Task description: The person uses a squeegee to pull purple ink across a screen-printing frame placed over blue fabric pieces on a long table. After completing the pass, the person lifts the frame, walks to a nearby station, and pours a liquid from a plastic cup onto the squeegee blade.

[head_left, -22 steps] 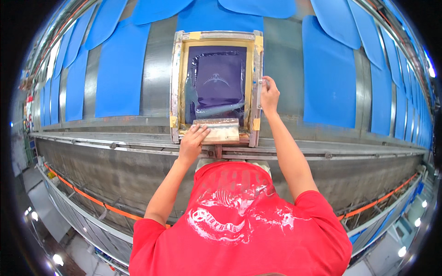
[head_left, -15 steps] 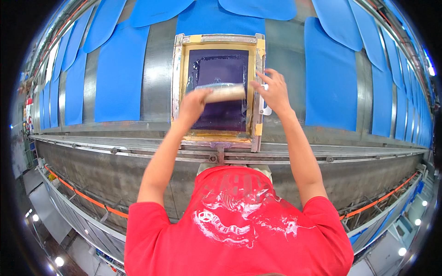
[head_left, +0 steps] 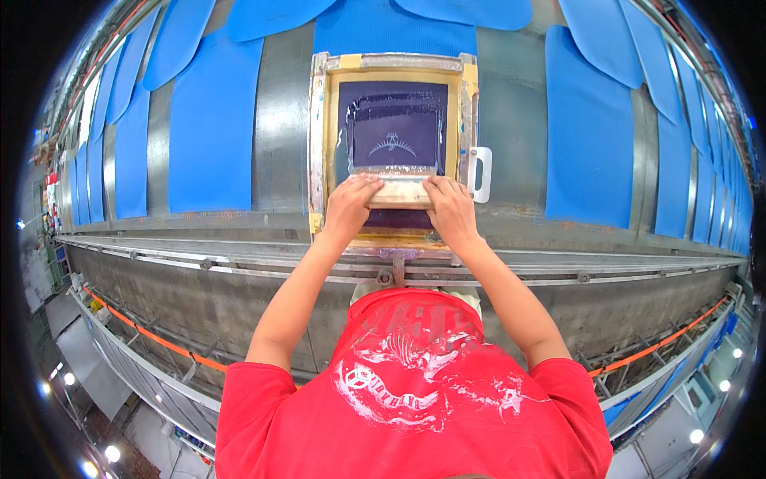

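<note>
A wooden-handled squeegee lies across the lower part of a framed printing screen. My left hand grips its left end and my right hand its right end, thumbs on the near side hidden or hard to see. The screen's mesh is dark purple, with a pale curved design in its middle and wet, glossy ink around the edges. Yellowish tape lines the inside of the metal frame. A white handle sticks out at the frame's right side.
The frame rests on a long grey metal table. Blue cut fabric pieces lie flat to its right, and more blue pieces to its left. A metal rail runs along the near edge, in front of my body.
My right hand has come from the frame's right edge onto the squeegee's right end. The squeegee has moved down toward me and now lies level, held by both hands.
</note>
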Demonstrator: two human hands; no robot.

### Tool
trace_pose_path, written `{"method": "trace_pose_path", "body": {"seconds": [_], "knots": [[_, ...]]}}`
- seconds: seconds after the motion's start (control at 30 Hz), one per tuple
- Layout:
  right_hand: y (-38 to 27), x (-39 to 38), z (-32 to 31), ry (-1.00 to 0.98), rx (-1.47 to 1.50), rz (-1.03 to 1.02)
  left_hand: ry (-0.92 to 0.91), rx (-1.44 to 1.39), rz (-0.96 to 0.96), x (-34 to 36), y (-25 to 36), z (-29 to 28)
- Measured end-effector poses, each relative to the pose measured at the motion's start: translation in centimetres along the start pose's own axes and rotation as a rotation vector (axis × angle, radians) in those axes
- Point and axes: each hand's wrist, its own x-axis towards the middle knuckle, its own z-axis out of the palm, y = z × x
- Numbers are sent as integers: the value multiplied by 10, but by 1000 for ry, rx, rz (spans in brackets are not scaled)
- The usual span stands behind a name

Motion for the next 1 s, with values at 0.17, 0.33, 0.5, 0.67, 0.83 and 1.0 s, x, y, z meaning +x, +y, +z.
{"method": "trace_pose_path", "body": {"seconds": [0.17,0.33,0.5,0.67,0.83,1.0], "knots": [[28,82,-29,114,-140,-27,-12,-116,-36,87,-25,-21],[57,116,1,136,-140,54,59,-26,7,139,-47,-4],[14,15,15,73,-62,17,24,-46,5,25,-21,6],[3,13,-9,58,-102,-9,1,-14,-1,15,-8,-9],[52,118,-20,187,-121,23,100,165,10,140,-45,-12],[49,109,8,88,-1,87,9,213,-69,123,-43,-11]]}}
